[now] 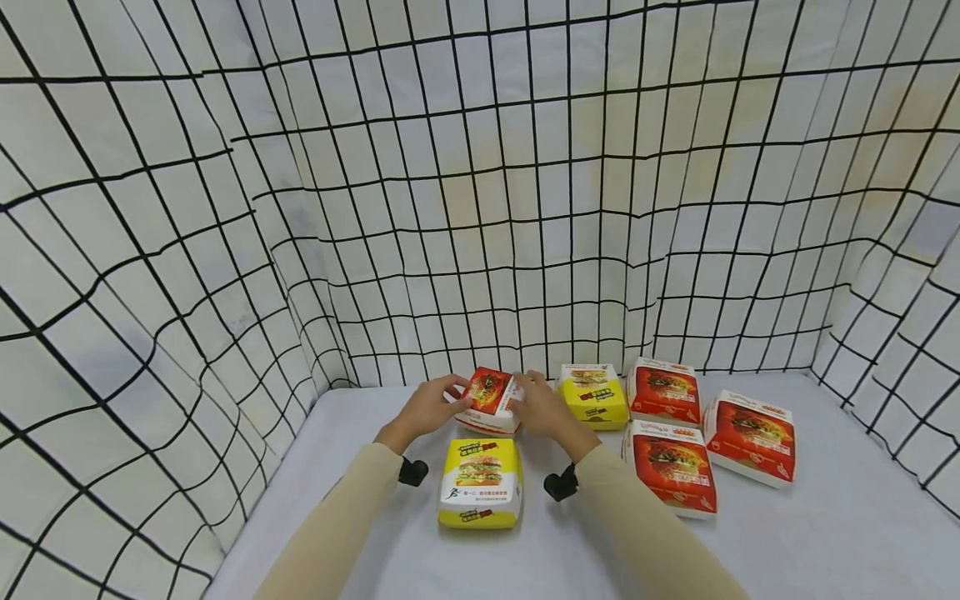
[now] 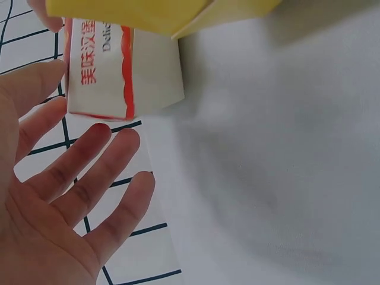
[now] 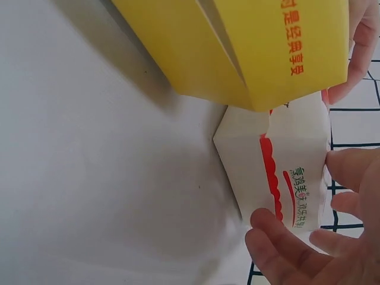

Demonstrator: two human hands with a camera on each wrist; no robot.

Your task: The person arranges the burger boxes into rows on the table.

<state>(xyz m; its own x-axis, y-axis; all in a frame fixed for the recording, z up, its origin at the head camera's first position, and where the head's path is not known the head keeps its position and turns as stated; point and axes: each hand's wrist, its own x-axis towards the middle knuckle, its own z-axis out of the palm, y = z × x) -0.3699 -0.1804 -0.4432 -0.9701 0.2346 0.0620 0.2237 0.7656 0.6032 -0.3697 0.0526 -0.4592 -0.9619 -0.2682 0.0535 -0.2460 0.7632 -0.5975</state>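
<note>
A red and white burger box (image 1: 491, 392) sits at the back of the white surface, between my two hands. My left hand (image 1: 433, 406) is at its left side; in the left wrist view the thumb and forefinger lie by the box's edge, the other fingers spread and fairly straight. At the right side, my right hand (image 1: 546, 408) touches the same box, its thumb at the upper edge and extended fingers along the white side wall (image 3: 285, 178). Just in front stands a yellow and white burger box (image 1: 480, 487), which neither hand touches; it partly hides the red box in both wrist views.
To the right stand another yellow burger box (image 1: 592, 396) and several red ones: one at the back (image 1: 665, 392), one nearer (image 1: 670, 468), one farther right (image 1: 750, 437). White walls with black netting (image 1: 487, 208) enclose the back and sides.
</note>
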